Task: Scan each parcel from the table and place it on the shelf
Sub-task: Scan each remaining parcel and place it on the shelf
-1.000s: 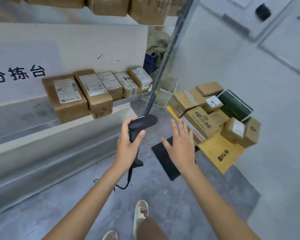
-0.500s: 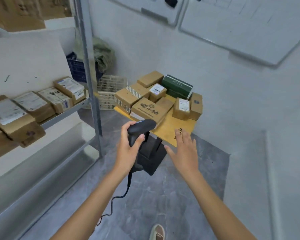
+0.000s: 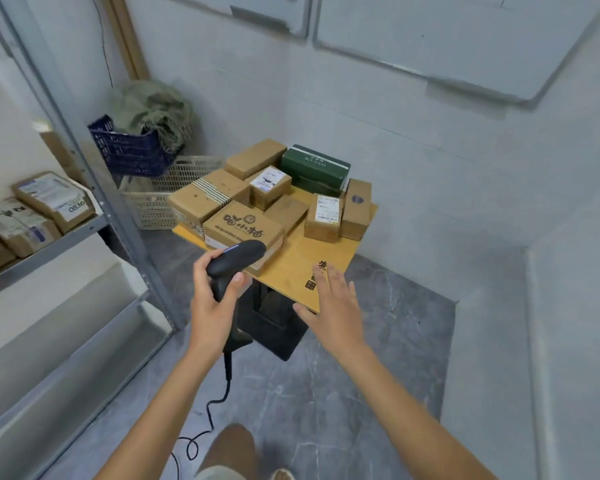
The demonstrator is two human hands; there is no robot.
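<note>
Matt brown cardboard parcels (image 3: pixel 243 226), several bearing white paper labels, are crowding a smooth yellow wood-look table (image 3: pixel 291 268). A green box (image 3: pixel 314 166) is showing a slight sheen. The scanner (image 3: pixel 234 261) is looking like matt black plastic. Dull grey metal is forming the shelf (image 3: pixel 63 237); crumpled cloth (image 3: pixel 149 112) is filling a blue plastic crate (image 3: pixel 129 150).

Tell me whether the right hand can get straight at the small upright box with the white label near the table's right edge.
Probably yes: the right hand is open and empty, and only bare table lies between it and the labelled box.
</note>
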